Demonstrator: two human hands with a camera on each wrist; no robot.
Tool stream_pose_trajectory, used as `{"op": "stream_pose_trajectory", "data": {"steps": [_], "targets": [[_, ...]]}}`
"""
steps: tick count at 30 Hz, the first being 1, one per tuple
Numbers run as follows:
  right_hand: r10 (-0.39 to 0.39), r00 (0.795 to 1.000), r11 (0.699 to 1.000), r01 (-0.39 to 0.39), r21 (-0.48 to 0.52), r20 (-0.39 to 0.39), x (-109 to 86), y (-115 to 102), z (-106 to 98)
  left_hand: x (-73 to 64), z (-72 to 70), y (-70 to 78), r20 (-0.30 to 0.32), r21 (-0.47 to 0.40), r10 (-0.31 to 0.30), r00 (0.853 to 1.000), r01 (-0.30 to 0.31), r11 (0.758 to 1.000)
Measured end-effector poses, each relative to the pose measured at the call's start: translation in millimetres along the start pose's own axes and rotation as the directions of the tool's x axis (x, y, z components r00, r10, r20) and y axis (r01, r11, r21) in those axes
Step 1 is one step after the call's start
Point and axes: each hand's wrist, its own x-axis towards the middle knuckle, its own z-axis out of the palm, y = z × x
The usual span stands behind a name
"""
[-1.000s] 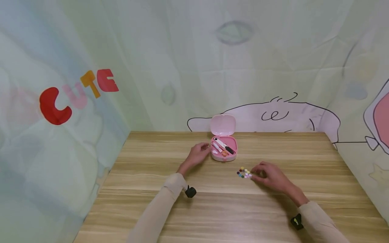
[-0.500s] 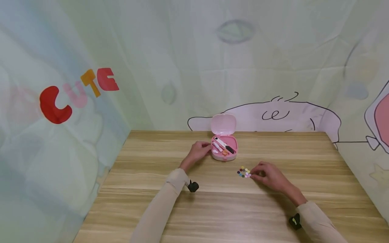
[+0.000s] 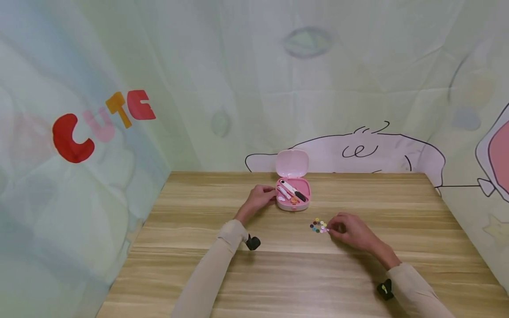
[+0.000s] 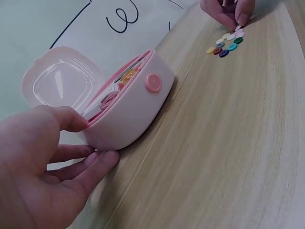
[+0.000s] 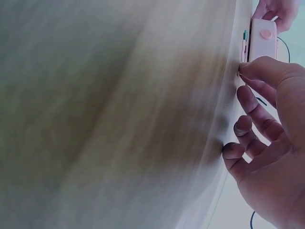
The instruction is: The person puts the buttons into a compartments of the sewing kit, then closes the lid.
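A pink sewing box [image 3: 283,206] stands near the table's back edge, its lid [image 3: 292,164] raised. Inside lie a white-and-black tool [image 3: 294,191], a pink-and-white stick-like piece and a small orange round piece [image 3: 294,200]. My left hand [image 3: 259,198] holds the box at its left end; in the left wrist view the thumb [image 4: 71,119] touches the rim and the fingers lie against the lower wall. At the right edge of a ring of colourful buttons [image 4: 224,53], my right hand [image 3: 351,229] pinches a pale button [image 4: 238,28] between thumb and index finger, the other fingers loosely bent.
The wooden table [image 3: 294,278] reaches back to a printed curtain [image 3: 222,88] that also runs along both sides. The buttons lie in front of the box, slightly to its right. A black wrist camera [image 3: 252,242] sits at the left cuff.
My left hand has moved slightly right and come against the box. The right thumb and index finger have closed together at the ring's right edge. Box and ring stay in place.
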Motion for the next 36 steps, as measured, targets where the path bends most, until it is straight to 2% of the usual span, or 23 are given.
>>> {"op": "stream_pose_trajectory", "data": {"steps": [8,20,24,36], "targets": [[0.001,1.0,1.0,-0.001,-0.007,-0.02,-1.1,-2,0,-1.8,-1.4,-1.4,0.014,-0.037,0.004,1.0,-0.004,0.999],[0.054,0.999,0.999,-0.054,-0.004,-0.003,4.1,-1,-11,-3.1,-1.6,-1.5,0.023,-0.063,0.007,1.0,-0.006,0.998],[0.057,0.998,0.998,-0.057,-0.029,-0.004,11.3,-5,-18,-3.6,-1.4,-0.8,0.016,-0.064,0.007,1.0,-0.006,0.998],[-0.012,0.999,0.999,0.01,-0.044,-0.047,46.8,-14,-35,-0.3,-0.1,-3.5,0.013,-0.079,0.017,1.0,-0.016,0.997]]}}
